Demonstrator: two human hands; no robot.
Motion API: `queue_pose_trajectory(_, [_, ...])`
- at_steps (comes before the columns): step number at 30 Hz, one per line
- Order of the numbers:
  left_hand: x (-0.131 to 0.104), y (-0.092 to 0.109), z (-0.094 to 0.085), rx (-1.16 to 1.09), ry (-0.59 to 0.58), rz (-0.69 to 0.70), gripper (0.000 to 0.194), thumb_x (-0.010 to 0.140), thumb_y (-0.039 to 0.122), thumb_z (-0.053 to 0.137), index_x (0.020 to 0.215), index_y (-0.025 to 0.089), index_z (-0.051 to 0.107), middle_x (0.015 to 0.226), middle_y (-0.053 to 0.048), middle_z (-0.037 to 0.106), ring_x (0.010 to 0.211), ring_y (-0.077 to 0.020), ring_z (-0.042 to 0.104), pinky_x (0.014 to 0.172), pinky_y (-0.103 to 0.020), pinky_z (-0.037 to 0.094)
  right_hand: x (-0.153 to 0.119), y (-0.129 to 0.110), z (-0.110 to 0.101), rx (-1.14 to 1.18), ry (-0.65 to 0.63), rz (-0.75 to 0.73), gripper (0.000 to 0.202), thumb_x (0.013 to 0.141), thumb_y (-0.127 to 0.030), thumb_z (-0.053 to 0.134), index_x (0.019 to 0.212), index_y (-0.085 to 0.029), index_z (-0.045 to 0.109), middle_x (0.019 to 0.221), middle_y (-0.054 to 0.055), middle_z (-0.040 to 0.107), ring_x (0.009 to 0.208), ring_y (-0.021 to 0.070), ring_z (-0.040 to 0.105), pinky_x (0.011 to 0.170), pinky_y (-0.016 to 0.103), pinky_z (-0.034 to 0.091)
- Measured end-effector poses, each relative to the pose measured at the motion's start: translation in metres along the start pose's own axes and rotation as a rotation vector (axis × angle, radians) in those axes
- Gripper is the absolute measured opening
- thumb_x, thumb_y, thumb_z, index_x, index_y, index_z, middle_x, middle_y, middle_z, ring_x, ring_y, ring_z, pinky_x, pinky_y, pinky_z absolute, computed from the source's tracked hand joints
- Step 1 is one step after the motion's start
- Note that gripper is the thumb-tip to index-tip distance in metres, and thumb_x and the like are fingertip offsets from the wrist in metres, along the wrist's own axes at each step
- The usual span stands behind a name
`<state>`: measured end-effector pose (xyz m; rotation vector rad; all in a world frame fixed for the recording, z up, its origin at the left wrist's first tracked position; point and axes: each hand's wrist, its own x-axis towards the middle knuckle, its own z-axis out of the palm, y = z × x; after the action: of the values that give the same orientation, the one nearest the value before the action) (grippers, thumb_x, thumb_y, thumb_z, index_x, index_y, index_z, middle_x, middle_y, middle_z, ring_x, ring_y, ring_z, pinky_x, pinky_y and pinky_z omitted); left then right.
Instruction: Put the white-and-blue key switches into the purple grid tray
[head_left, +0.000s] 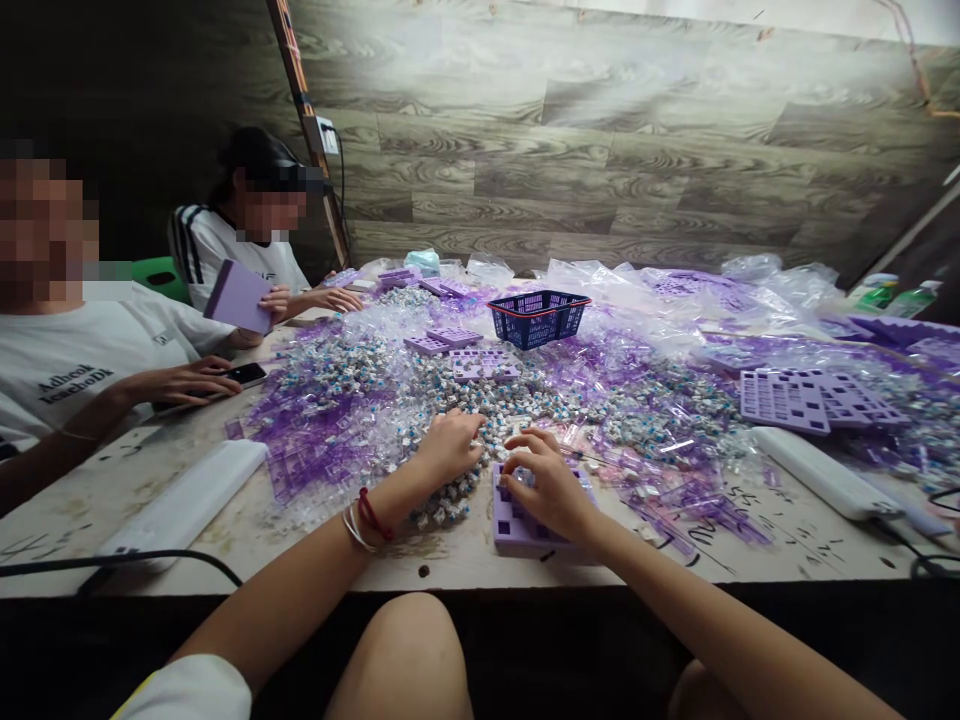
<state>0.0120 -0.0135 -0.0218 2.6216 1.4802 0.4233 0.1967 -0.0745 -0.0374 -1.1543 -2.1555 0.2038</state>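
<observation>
My left hand (450,446) reaches over the near edge of a heap of small white-and-blue pieces (517,402). Its fingers are bent and drawn together at the heap; whatever they hold is too small to make out. My right hand (551,483) is over a light purple block with square holes (516,538) near the table's front edge. Thumb and fingers curl into a pinch above the block's left side, and what lies between them is unclear. The hand covers much of the block's top.
Clear purple plastic parts (322,440) surround the heap. A dark blue basket (536,320) stands behind it. Purple plates with holes (784,400) lie right. White long cases (187,500) with cables flank me. Left, a person holds a purple block (238,297); another person (251,220) sits beyond.
</observation>
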Motion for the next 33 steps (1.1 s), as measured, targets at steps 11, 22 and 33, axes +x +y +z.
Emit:
queue_pose_trajectory(11, [0.000, 0.000, 0.001, 0.031, -0.020, -0.006, 0.031, 0.082, 0.015, 0.053, 0.113, 0.016, 0.058, 0.100, -0.008, 0.061, 0.098, -0.0251, 0.051, 0.082, -0.036, 0.039, 0.010, -0.008, -0.010, -0.148, -0.066, -0.137, 0.017, 0.081, -0.005, 0.060, 0.075, -0.019, 0.065, 0.108, 0.010, 0.061, 0.118, 0.0298, 0.043, 0.097, 0.048, 0.043])
queue_pose_trajectory(22, [0.000, 0.000, 0.002, 0.008, -0.028, -0.005, 0.032, 0.081, 0.014, 0.054, 0.112, 0.016, 0.058, 0.099, -0.009, 0.060, 0.098, -0.0246, 0.051, 0.084, -0.035, 0.039, 0.015, -0.004, -0.008, -0.176, -0.121, -0.156, 0.016, 0.083, -0.007, 0.058, 0.075, -0.018, 0.066, 0.104, 0.012, 0.061, 0.112, 0.0287, 0.046, 0.092, 0.046, 0.047])
queue_pose_trajectory(33, [-0.001, 0.003, -0.002, 0.017, -0.027, -0.001, 0.034, 0.082, 0.013, 0.052, 0.115, 0.016, 0.057, 0.101, -0.008, 0.061, 0.098, -0.0247, 0.051, 0.083, -0.035, 0.039, 0.017, -0.008, -0.009, -0.153, -0.139, -0.134, 0.016, 0.081, -0.006, 0.061, 0.074, -0.019, 0.067, 0.104, 0.011, 0.060, 0.110, 0.0272, 0.047, 0.091, 0.044, 0.047])
